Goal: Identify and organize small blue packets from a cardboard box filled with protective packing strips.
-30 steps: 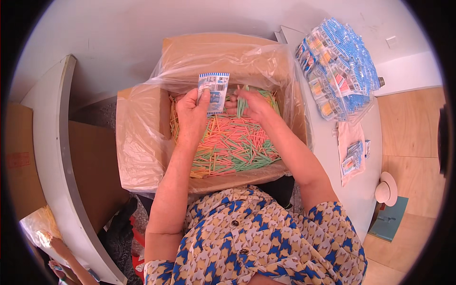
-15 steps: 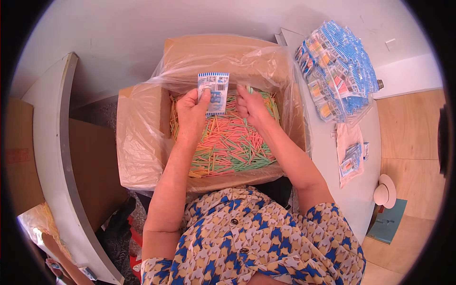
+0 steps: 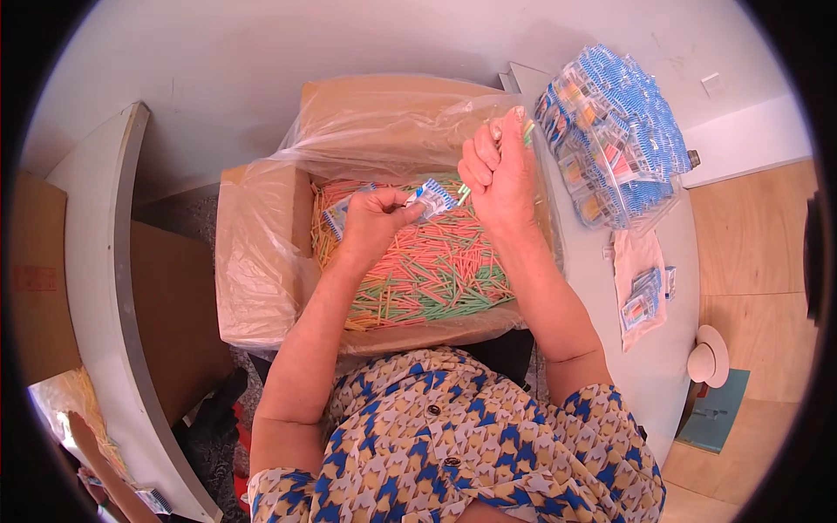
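Observation:
My left hand (image 3: 370,227) pinches a small clear packet (image 3: 433,199) with blue-striped ends, which is bent and tilted toward the right. My raised right hand (image 3: 501,179) is closed around a few thin sticks (image 3: 463,192), green and pale ones, whose ends poke out above and below the fist. The stick ends sit close to the packet's striped end; whether they touch it I cannot tell. Beneath both hands lies a heap of pink, green and yellow sticks (image 3: 427,275) in a cardboard box (image 3: 261,261) lined with clear plastic.
On the white table at right stands a clear container (image 3: 615,166) piled with filled packets. Nearer, a pink cloth (image 3: 632,253) carries several packets. A pale round object (image 3: 708,357) is at the table's edge. At far left, beyond a white panel (image 3: 122,288), another person's arm (image 3: 109,462) shows.
My left hand has lowered and tipped the packet from upright to slanting right. My right hand has lifted from over the heap, up and to the right, with sticks in its fist.

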`<move>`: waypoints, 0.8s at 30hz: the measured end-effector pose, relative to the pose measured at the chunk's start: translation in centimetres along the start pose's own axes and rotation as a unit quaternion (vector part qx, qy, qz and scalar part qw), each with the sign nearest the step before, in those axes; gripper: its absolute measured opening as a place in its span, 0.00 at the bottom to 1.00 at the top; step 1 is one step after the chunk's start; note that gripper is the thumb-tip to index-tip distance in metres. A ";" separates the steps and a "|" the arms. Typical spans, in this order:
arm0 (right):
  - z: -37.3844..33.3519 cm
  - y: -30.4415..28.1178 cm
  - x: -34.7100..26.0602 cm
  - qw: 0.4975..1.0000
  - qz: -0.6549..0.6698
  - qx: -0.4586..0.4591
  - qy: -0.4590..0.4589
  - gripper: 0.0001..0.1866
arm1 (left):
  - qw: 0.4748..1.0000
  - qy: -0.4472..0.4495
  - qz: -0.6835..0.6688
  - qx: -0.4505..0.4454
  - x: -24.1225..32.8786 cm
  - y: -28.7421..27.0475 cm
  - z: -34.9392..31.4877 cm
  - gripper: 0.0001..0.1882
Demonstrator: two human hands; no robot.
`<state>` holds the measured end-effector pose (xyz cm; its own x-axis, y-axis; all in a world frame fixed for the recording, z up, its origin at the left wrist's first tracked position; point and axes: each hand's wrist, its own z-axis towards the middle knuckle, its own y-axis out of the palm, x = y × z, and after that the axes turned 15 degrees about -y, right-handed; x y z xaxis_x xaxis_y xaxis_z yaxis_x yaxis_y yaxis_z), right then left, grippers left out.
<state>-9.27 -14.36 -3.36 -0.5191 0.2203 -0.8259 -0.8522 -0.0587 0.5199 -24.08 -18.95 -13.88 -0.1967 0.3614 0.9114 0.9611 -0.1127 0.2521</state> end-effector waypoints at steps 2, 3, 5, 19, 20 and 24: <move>-0.3 0.0 -0.3 1.000 0.004 -0.007 0.005 0.20 | 1.000 0.005 -0.016 -0.016 -0.2 0.0 0.1 0.05; -0.5 0.2 -0.5 1.000 0.004 -0.007 0.004 0.20 | 0.999 0.008 -0.032 -0.030 -0.2 0.0 0.1 0.06; -0.9 0.6 -0.8 1.000 0.017 -0.019 0.009 0.19 | 0.999 0.007 -0.014 -0.033 -0.1 0.0 0.1 0.06; -1.2 -0.4 -0.9 0.997 0.003 -0.066 0.041 0.18 | 0.995 0.011 0.069 -0.076 0.4 0.3 -0.4 0.06; -1.2 -0.5 -0.7 0.996 -0.002 -0.073 0.054 0.19 | 0.995 0.006 0.059 -0.081 0.4 0.3 -0.3 0.06; -1.2 -0.8 -0.2 0.994 -0.022 -0.083 0.063 0.19 | 0.995 -0.017 0.034 -0.095 0.5 0.5 -0.4 0.06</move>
<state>-8.57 -15.53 -3.91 -0.4766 0.1033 -0.8730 -0.8678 -0.2145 0.4483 -23.80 -19.17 -13.19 -0.1230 0.3775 0.9178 0.9172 -0.3100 0.2504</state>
